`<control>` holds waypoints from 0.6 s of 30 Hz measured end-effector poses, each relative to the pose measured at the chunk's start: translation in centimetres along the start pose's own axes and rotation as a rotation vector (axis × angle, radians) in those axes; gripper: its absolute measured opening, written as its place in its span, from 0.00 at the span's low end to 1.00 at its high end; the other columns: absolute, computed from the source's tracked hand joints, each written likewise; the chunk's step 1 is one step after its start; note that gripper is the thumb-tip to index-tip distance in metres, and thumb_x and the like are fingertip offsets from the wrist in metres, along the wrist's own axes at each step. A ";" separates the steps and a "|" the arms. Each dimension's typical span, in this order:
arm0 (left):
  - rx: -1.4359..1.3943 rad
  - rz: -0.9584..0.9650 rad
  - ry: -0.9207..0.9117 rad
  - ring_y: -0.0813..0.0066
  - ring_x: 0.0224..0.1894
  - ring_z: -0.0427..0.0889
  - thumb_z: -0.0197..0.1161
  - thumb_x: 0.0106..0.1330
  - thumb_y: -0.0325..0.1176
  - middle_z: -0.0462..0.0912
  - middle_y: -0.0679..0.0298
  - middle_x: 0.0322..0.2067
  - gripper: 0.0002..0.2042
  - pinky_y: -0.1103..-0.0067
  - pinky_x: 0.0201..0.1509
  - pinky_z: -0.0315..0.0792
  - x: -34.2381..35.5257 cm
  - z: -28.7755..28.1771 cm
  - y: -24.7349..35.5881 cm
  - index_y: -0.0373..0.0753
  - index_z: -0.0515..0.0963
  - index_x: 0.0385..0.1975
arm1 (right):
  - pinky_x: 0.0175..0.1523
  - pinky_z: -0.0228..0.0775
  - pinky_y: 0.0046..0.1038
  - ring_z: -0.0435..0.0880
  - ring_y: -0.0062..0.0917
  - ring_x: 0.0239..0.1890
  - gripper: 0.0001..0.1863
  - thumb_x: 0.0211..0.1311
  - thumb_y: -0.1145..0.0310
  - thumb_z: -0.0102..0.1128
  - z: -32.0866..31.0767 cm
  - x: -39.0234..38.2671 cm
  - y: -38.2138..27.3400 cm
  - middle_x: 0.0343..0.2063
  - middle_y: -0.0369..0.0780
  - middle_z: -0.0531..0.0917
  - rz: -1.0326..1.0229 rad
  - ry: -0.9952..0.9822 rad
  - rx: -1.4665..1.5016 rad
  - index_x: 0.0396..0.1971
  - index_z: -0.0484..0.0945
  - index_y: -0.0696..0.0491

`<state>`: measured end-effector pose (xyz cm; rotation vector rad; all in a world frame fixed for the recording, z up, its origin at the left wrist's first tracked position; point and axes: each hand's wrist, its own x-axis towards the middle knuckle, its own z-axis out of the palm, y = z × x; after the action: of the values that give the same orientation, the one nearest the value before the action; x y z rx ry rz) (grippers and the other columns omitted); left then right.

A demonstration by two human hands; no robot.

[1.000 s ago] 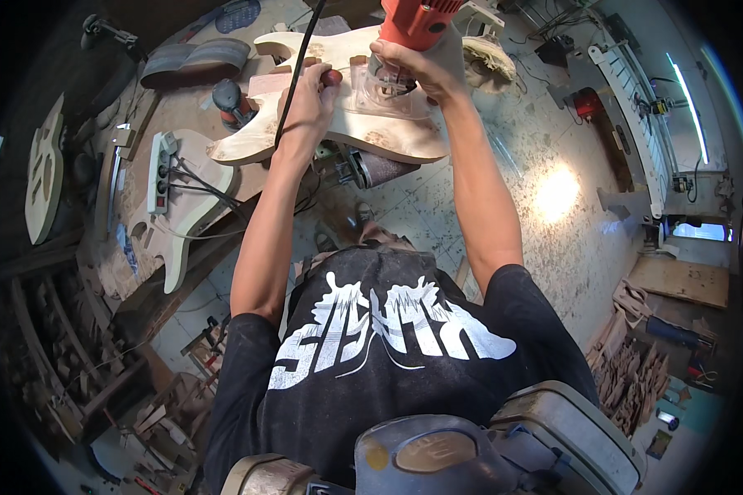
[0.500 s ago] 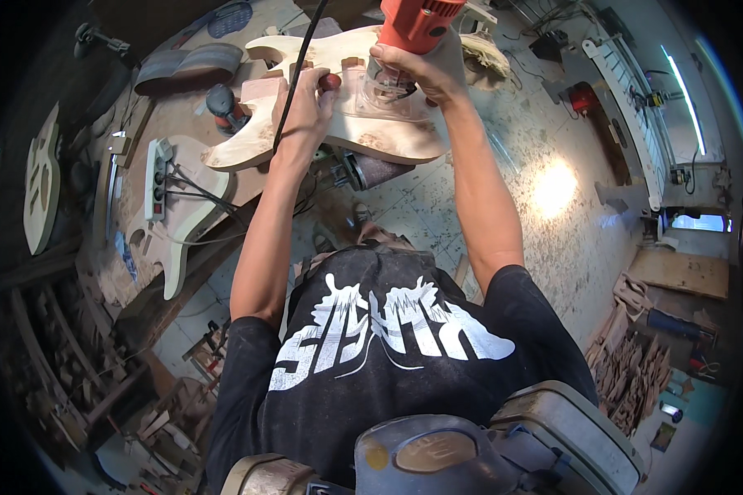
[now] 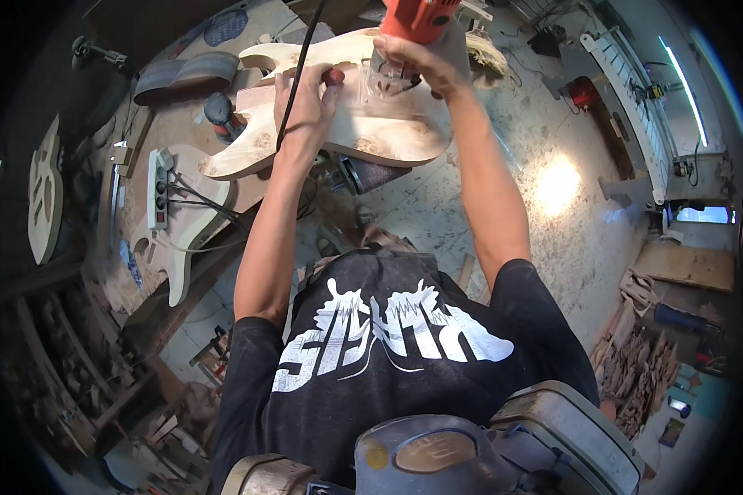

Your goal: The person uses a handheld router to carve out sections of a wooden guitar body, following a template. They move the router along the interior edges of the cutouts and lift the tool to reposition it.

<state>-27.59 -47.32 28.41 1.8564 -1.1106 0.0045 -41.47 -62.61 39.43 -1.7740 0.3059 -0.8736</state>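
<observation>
Currently, power strip (image 3: 158,198) receives cables (image 3: 196,200). Right hand (image 3: 428,64) grips router (image 3: 418,20); left hand (image 3: 307,103) half-curls beside knob (image 3: 333,77), grasp unclear. Guitar body (image 3: 388,139) overhangs desk (image 3: 110,268) edge.

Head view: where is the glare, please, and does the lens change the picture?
Head view: white glare on the floor, right of centre; head view: guitar body brightly lit; head view: yes, wide fisheye distortion, with rounded, black corners.
</observation>
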 end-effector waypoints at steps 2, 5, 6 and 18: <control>-0.072 0.017 0.104 0.48 0.43 0.86 0.67 0.67 0.38 0.88 0.53 0.36 0.13 0.53 0.76 0.57 1.5 0.1 0.4 0.42 0.83 0.47 | 0.36 0.79 0.24 0.86 0.20 0.31 0.18 0.49 0.71 0.78 -0.4 1.5 -0.9 0.31 0.36 0.86 0.001 -0.022 0.069 0.39 0.80 0.57; -0.019 0.155 0.168 0.51 0.44 0.87 0.65 0.69 0.40 0.89 0.54 0.39 0.14 0.52 0.76 0.56 4.4 0.0 1.6 0.41 0.83 0.50 | 0.29 0.75 0.24 0.83 0.20 0.25 0.16 0.49 0.70 0.78 -1.3 2.7 -4.4 0.25 0.35 0.82 -0.035 -0.024 0.117 0.35 0.79 0.56; -0.014 0.164 0.149 0.52 0.46 0.87 0.65 0.69 0.39 0.89 0.56 0.41 0.14 0.51 0.77 0.53 5.2 -0.4 2.2 0.42 0.82 0.51 | 0.27 0.75 0.24 0.83 0.21 0.23 0.15 0.51 0.71 0.77 -1.3 3.1 -5.3 0.24 0.36 0.82 -0.009 -0.006 0.154 0.34 0.79 0.56; 0.053 0.106 0.018 0.62 0.49 0.89 0.68 0.67 0.36 0.91 0.58 0.44 0.16 0.69 0.64 0.70 5.5 0.4 2.0 0.38 0.82 0.52 | 0.25 0.75 0.23 0.82 0.20 0.20 0.11 0.57 0.71 0.75 -2.2 3.3 -1.8 0.21 0.34 0.81 0.196 -0.037 0.240 0.31 0.79 0.55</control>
<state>-25.88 -51.62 31.95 1.8379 -1.2057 0.1128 -41.03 -65.40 42.69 -1.5085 0.3299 -0.7058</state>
